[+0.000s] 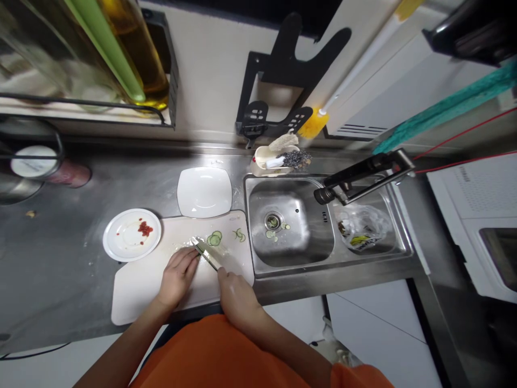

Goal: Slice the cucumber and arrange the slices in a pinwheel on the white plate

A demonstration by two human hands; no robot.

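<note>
On a white cutting board (137,293), my right hand (236,296) is wrapped round the handle of a knife (209,257). Its blade points up and to the left. My left hand (177,275) rests on the board beside the blade, fingers together and bent over something green that is mostly hidden. Thin round green slices (214,238) lie just past the blade, and a few curved slices (239,234) are near the board's right edge. A white plate with chopped red pieces (145,228) overlaps the board's upper left corner. Behind the board stands a bare white square plate (204,192).
A steel sink (291,253) with slices near its drain adjoins the board on the right. The second basin holds a plastic bag (365,226) under the black faucet (343,178). A sponge holder (274,160) stands behind the sink; a jar (68,173) is at left.
</note>
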